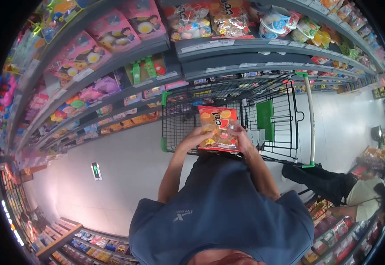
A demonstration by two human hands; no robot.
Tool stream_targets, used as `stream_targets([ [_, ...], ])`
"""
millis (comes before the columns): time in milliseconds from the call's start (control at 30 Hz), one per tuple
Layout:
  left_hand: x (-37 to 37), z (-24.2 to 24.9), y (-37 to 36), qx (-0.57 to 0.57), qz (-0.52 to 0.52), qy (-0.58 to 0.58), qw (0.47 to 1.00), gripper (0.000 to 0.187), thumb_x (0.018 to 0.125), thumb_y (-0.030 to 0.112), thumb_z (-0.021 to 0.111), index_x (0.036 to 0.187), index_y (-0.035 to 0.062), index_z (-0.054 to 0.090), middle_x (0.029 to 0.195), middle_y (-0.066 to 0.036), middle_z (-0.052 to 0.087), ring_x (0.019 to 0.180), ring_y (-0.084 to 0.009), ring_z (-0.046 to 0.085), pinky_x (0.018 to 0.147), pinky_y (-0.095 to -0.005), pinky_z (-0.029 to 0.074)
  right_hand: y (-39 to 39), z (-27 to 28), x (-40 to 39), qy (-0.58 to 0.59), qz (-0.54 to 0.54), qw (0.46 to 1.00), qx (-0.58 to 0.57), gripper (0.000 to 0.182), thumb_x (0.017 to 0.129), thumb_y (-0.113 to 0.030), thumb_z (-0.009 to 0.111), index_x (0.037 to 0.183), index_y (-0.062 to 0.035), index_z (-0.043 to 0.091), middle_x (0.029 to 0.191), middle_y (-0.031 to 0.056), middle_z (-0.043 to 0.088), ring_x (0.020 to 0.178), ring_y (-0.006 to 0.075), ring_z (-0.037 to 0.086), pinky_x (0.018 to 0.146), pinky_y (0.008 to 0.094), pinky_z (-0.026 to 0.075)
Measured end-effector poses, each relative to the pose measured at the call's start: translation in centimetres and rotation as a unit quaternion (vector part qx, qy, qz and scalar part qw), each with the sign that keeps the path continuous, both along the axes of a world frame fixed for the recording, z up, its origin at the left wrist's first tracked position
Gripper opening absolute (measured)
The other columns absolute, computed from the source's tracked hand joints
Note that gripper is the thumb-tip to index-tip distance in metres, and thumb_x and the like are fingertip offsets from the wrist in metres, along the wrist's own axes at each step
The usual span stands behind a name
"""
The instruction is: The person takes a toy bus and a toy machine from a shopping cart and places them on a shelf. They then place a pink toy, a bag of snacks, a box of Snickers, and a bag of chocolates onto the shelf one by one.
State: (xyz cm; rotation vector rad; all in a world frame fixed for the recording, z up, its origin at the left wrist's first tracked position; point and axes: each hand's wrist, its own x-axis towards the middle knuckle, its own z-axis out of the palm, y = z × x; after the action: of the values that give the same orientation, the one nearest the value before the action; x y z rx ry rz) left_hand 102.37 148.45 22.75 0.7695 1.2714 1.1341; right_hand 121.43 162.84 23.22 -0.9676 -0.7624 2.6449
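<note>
Between my two hands is a red and orange snack bag (219, 128) with dark lettering and a clear lower part that shows its contents. My left hand (200, 136) is closed on the bag's left edge. On the right edge, my right hand (240, 134) grips the same bag, its thumb over the front. The bag is held in front of my body, above the near side of a wire shopping cart (185, 119) with green corners. Parts of the cart's basket are hidden behind the bag.
Shelves (210, 44) of packaged sweets and toys curve along the far side. A person (355, 192) stands at right near the cart handle (310, 119). A green arrow sign (96, 171) lies on the floor at left. More stocked shelves (99, 245) run behind me.
</note>
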Motion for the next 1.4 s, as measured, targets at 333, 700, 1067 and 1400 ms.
stream_targets([
  [333,0.7,5.0,1.3,-0.025,0.092,0.192,0.977,0.053,0.090,0.026,0.062,0.136,0.0049,0.046,0.104,-0.013,0.065,0.091,-0.0156,0.061,0.080,-0.0327,0.049,4.1,3.7,-1.2,0.092,-0.038,0.972,0.211,0.053,0.081,0.012,0.060,0.130,-0.0038,0.046,0.119,0.0091,0.063,0.105,0.0182,0.063,0.089,0.0337,0.054],
  [700,-6.2,16.8,10.4,0.163,0.257,0.391,0.869,0.055,0.091,0.022,0.059,0.137,0.0025,0.038,0.117,-0.020,0.063,0.107,-0.0309,0.063,0.090,-0.0390,0.047,14.5,17.7,-11.2,0.183,-0.002,0.892,0.414,0.048,0.083,0.008,0.060,0.129,-0.0019,0.047,0.114,0.0063,0.060,0.104,0.0157,0.059,0.090,0.0288,0.049],
  [1067,-13.6,22.8,17.9,0.142,0.362,0.485,0.783,0.042,0.095,0.026,0.043,0.132,0.0075,0.038,0.099,-0.032,0.062,0.097,-0.0507,0.057,0.082,-0.0550,0.043,21.7,23.7,-22.3,0.129,0.005,0.888,0.442,0.029,0.084,0.002,0.065,0.112,0.0013,0.057,0.097,0.0070,0.064,0.089,0.0165,0.060,0.082,0.0316,0.047],
  [1400,-15.8,16.8,19.1,0.152,0.390,0.559,0.716,0.075,0.083,-0.001,0.056,0.148,0.0044,0.019,0.127,-0.029,0.047,0.115,-0.0468,0.049,0.094,-0.0481,0.043,23.4,16.1,-29.0,0.049,0.028,0.810,0.584,0.021,0.085,-0.003,0.067,0.103,0.0011,0.057,0.090,0.0058,0.063,0.077,0.0105,0.058,0.065,0.0290,0.049],
])
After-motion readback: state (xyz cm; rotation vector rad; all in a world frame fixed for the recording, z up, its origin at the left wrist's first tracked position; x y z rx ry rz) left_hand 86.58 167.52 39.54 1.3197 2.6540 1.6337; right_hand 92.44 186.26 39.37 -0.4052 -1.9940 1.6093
